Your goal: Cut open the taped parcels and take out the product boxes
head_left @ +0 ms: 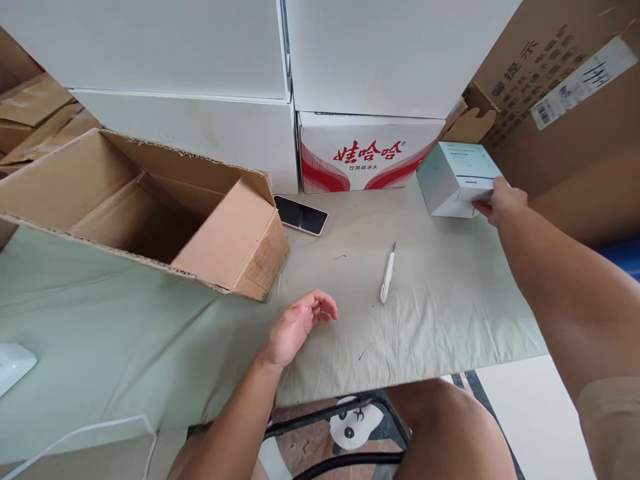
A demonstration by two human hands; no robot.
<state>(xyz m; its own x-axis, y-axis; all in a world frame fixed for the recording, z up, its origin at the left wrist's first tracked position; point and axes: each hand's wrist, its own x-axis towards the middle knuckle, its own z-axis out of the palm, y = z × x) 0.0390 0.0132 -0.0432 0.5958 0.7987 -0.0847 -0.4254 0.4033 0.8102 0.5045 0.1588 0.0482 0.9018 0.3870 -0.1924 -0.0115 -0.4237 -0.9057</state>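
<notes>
At the right of the table, my right hand (503, 201) grips the near right corner of a small white carton (453, 187) with a pale green top. The carton is beside a tall brown cardboard box. My left hand (303, 323) hovers over or rests on the cloth near the front edge, its fingers loosely bent and apart, holding nothing. Between my hands lies a white craft knife (387, 275) with its thin tip pointing away from me. A phone (301, 215) with a dark screen lies beyond my left hand.
An open cardboard box (220, 233) stands at the left, its flaps up. White cabinets (195, 133) and a red-and-white water carton (370, 153) line the back. A large brown box (575, 153) borders the right. A white cable (115, 421) hangs at the lower left.
</notes>
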